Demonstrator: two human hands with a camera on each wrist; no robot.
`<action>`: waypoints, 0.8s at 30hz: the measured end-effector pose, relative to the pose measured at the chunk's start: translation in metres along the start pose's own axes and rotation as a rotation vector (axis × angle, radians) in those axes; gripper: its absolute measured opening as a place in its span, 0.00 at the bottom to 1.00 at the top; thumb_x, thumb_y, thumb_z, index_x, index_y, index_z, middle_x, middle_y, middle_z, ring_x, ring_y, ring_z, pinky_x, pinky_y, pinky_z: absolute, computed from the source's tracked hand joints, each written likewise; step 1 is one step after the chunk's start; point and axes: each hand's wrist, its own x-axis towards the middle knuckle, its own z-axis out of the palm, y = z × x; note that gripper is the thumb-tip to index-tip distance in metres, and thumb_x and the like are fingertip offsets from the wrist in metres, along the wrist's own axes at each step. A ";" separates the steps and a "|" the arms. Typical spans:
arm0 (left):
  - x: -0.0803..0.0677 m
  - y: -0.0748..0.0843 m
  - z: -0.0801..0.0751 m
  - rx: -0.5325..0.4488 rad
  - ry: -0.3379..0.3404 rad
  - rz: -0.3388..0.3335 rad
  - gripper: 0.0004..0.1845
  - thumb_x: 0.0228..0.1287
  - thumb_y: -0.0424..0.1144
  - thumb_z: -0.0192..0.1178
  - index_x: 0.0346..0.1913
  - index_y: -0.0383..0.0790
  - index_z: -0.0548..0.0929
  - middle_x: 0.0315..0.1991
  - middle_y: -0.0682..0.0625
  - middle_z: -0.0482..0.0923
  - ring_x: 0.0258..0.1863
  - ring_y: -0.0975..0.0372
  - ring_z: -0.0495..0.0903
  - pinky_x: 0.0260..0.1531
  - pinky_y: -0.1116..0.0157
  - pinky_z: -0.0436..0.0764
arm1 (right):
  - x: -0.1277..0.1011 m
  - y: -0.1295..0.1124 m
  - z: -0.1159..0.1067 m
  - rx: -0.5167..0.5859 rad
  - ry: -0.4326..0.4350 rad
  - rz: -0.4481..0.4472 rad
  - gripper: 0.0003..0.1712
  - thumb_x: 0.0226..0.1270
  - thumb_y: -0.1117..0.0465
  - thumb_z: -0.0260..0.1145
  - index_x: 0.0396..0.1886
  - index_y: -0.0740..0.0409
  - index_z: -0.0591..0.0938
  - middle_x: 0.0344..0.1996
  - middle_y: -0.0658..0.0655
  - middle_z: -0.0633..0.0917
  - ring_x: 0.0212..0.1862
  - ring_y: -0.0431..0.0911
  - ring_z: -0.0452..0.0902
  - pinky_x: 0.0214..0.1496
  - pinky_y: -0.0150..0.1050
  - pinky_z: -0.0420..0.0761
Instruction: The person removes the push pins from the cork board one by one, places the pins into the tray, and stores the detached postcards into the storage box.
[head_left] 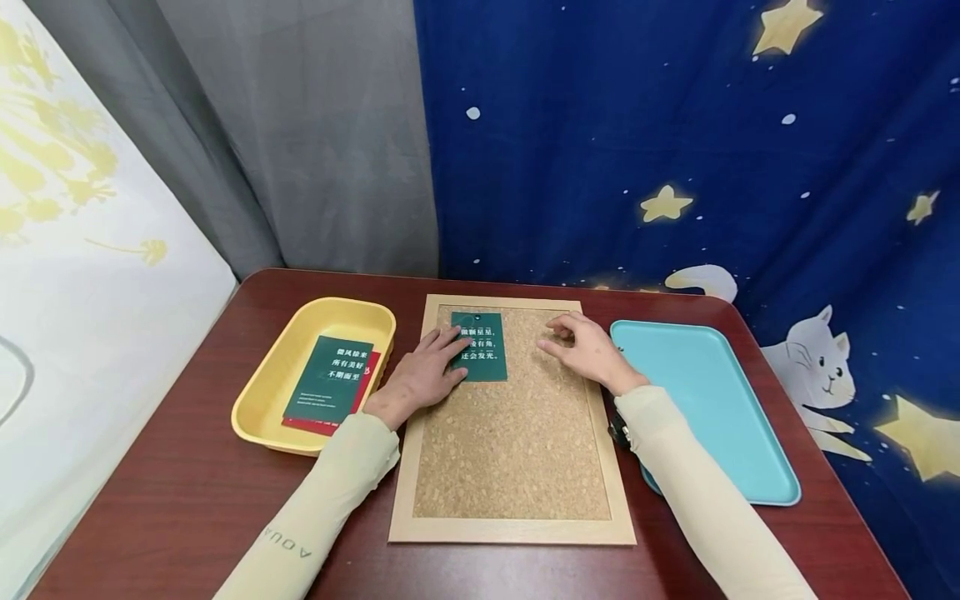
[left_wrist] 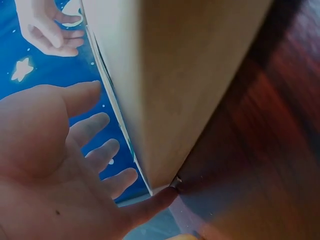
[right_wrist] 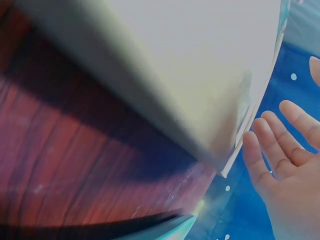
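A cork board [head_left: 517, 433] in a pale wooden frame lies in the middle of the dark red table [head_left: 187, 492]. A dark green card [head_left: 480, 348] with white print lies on the board's upper left part. My left hand [head_left: 429, 372] lies flat, its straight fingers pressing the card's left edge. My right hand [head_left: 583, 346] rests on the cork to the right of the card, fingers relaxed and slightly bent, nothing visible in it. The left wrist view shows my left palm [left_wrist: 55, 165] beside the blurred board frame [left_wrist: 165, 75]. The right wrist view shows my right fingers [right_wrist: 280, 150] straight.
A yellow tray [head_left: 258, 408] to the left of the board holds a green card [head_left: 330, 379] lying on a red one. A light blue tray [head_left: 720, 408] with nothing in it lies to the right. Curtains hang close behind the table.
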 end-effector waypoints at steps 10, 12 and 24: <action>0.001 -0.001 0.002 0.062 -0.026 -0.013 0.30 0.80 0.51 0.54 0.80 0.54 0.66 0.85 0.49 0.54 0.85 0.46 0.49 0.75 0.30 0.60 | 0.003 -0.007 0.001 0.021 0.001 -0.001 0.28 0.73 0.45 0.69 0.64 0.58 0.82 0.56 0.58 0.84 0.57 0.52 0.80 0.63 0.53 0.80; 0.002 -0.001 0.002 0.071 -0.029 -0.013 0.30 0.80 0.52 0.54 0.80 0.54 0.66 0.85 0.49 0.54 0.86 0.46 0.49 0.75 0.30 0.59 | 0.005 -0.007 0.002 0.019 0.005 -0.006 0.27 0.73 0.46 0.69 0.63 0.58 0.82 0.54 0.57 0.85 0.56 0.52 0.80 0.62 0.52 0.80; 0.000 -0.004 0.004 0.080 -0.042 -0.007 0.31 0.81 0.54 0.52 0.81 0.57 0.63 0.86 0.50 0.51 0.86 0.48 0.46 0.77 0.31 0.58 | 0.012 -0.016 0.009 0.075 -0.043 -0.004 0.27 0.73 0.48 0.69 0.64 0.59 0.82 0.57 0.59 0.84 0.55 0.52 0.81 0.61 0.50 0.81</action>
